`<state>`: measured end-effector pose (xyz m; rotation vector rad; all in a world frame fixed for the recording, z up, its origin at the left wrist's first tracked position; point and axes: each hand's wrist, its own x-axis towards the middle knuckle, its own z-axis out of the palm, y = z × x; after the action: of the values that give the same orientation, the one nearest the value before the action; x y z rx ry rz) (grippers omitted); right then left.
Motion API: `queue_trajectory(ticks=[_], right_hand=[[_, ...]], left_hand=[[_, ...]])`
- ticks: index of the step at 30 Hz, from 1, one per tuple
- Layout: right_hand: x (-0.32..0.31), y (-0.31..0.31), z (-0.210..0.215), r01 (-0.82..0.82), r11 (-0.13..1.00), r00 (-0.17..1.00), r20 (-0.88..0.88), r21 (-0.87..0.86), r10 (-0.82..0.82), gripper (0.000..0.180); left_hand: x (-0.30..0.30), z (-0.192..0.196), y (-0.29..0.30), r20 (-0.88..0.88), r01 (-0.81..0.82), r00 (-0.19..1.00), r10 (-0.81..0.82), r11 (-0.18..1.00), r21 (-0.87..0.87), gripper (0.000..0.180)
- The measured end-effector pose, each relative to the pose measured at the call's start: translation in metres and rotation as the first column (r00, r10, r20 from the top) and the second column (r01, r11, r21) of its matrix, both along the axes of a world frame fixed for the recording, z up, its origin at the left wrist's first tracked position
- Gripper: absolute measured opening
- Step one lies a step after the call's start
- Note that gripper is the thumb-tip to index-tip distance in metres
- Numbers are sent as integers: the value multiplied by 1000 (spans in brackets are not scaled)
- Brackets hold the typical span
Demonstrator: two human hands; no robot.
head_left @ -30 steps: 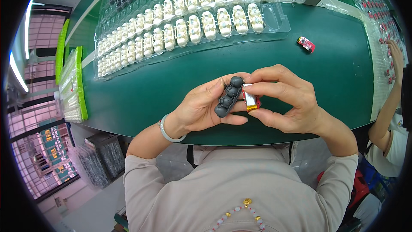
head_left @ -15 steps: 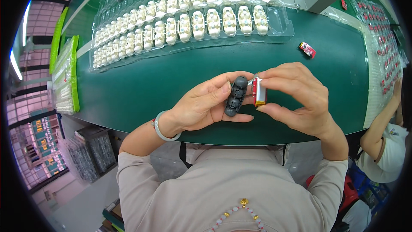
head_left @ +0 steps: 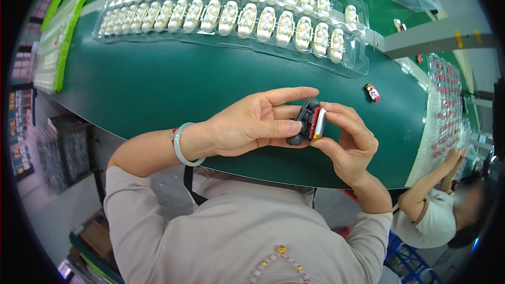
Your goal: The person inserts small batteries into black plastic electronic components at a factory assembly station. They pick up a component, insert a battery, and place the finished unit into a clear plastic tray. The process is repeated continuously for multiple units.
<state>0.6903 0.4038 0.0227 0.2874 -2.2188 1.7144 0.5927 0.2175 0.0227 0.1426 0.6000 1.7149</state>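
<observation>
My left hand (head_left: 244, 123) grips a dark grey lobed plastic housing (head_left: 309, 106) between thumb and fingers, above the green table. Between the fingertips and thumb of my right hand (head_left: 351, 144) is a silver battery pack (head_left: 320, 124) with a red circuit board along one side. Its red side faces the housing and is right against it. How far the board sits inside the housing cannot be told, as fingers cover part of it. Beyond my right hand, a small red circuit board piece (head_left: 372, 92) lies alone on the table.
Clear plastic trays (head_left: 173, 36) with rows of white lobed housings stretch across the back of the green table (head_left: 173, 79). A grey metal post (head_left: 436, 39) stands at back right. Along the right edge lie red parts in clear trays (head_left: 444, 100), where a co-worker's hands (head_left: 453, 160) are busy.
The battery pack and red board have come from a small gap away to right against the housing. The housing has tilted in my left hand. The whole view has shifted rightward.
</observation>
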Motion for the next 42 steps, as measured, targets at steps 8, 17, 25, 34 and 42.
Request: queue_trajectory(ticks=[8,17,25,34,42], right_hand=[[3,-4,-15,42,855,968,234,-516,94,45],[5,-6,-16,80,856,940,326,-510,106,41],[5,-6,-16,81,835,937,328,-545,123,39],[4,-6,-15,85,838,935,333,-539,119,38],[4,-6,-13,46,849,936,320,-526,147,37]], left_hand=[[1,-3,-3,16,-62,998,62,998,-29,62],[3,-6,-3,-62,-111,992,106,991,-80,56],[3,-4,-2,-88,-142,987,131,980,-139,57],[4,-2,-2,-112,-135,987,120,981,-142,56],[3,-5,-1,-111,-147,985,134,982,-122,56]])
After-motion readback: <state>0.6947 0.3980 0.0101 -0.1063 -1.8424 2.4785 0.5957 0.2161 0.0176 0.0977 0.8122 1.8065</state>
